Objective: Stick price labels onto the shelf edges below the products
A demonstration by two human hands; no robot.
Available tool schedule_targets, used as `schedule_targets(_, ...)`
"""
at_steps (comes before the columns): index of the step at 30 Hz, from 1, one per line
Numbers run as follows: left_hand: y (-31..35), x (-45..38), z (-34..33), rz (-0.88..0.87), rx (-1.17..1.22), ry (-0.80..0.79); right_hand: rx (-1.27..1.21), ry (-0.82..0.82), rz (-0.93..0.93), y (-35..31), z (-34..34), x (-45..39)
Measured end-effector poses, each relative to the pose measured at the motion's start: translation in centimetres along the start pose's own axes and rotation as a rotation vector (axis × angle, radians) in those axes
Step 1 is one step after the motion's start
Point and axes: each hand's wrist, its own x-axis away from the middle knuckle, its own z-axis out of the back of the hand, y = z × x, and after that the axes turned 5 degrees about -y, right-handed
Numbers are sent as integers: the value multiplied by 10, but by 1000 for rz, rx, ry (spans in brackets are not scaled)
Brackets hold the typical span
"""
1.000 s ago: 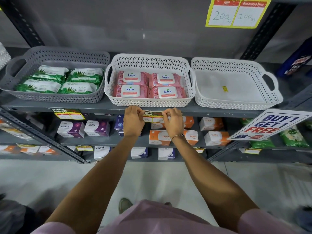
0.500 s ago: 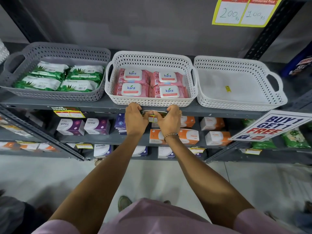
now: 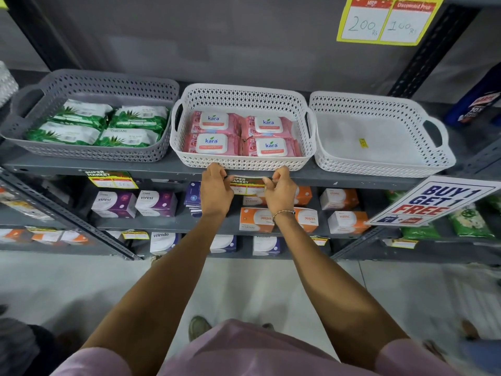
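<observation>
A yellow and black price label [image 3: 247, 185] lies against the grey shelf edge [image 3: 352, 181], just below the white basket [image 3: 244, 100] of pink Kara wipe packs [image 3: 241, 134]. My left hand [image 3: 215, 189] pinches the label's left end. My right hand [image 3: 279, 189] pinches its right end. Both hands rest against the shelf edge. A second label of the same kind [image 3: 111, 179] sits on the edge to the left, below the grey basket [image 3: 89, 85] of green wipe packs [image 3: 100, 123].
An empty white basket [image 3: 379, 104] stands at the right. A "Buy 1 Get 1 Free" sign [image 3: 433, 202] juts out at the right. Lower shelves hold purple boxes [image 3: 135, 203] and orange boxes [image 3: 341, 210]. A yellow price card [image 3: 385, 20] hangs above.
My hands, close together over the label half a second ago, have spread apart to its two ends. The label now shows flat along the shelf edge.
</observation>
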Motion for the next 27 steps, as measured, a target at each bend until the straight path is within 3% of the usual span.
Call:
schedule_targets(3, 4, 2, 0, 21, 44, -16, 34, -81, 25, -4, 0, 3)
schedule_targets(8, 13, 1, 1, 118, 13, -16, 151, -50, -74, -17, -7, 4)
schedule_targets(14, 3, 0, 15, 63, -90, -42, 72, -29, -44, -10, -2, 1)
schedule_targets(21, 9, 1, 21, 95, -70, -55, -37, -10, -171, -8, 7, -1)
schedule_targets(25, 8, 7, 30, 48, -86, -73, 40, -81, -87, -9, 16, 10)
schedule_targets(27, 9, 12, 34, -12, -147, -91, 93, -37, -39, -10, 15, 18)
